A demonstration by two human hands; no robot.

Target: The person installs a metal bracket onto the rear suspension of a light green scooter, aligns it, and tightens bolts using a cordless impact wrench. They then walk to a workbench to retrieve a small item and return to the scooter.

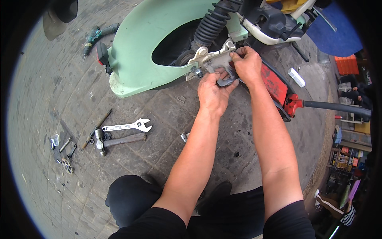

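My left hand (213,92) grips the lower end of a grey metal bracket (219,61) beside the rear wheel of a scooter. My right hand (247,64) pinches the bracket's upper right side with thumb and fingers. The bracket lies near the axle, where a bolt with a nut (196,71) sticks out at the end of the pale green rear fender (134,59). Above it stands a black coil-spring shock absorber (212,24). My fingers partly hide the bracket's lower edge and what lies behind it.
A red floor jack (273,83) with a long handle is right of my hands. An adjustable wrench (128,125), a ball-peen hammer (124,140), a sprocket (67,166) and a socket (183,137) lie on the paving. Behind the fender lies a cordless drill (97,37). A person sits at the far right.
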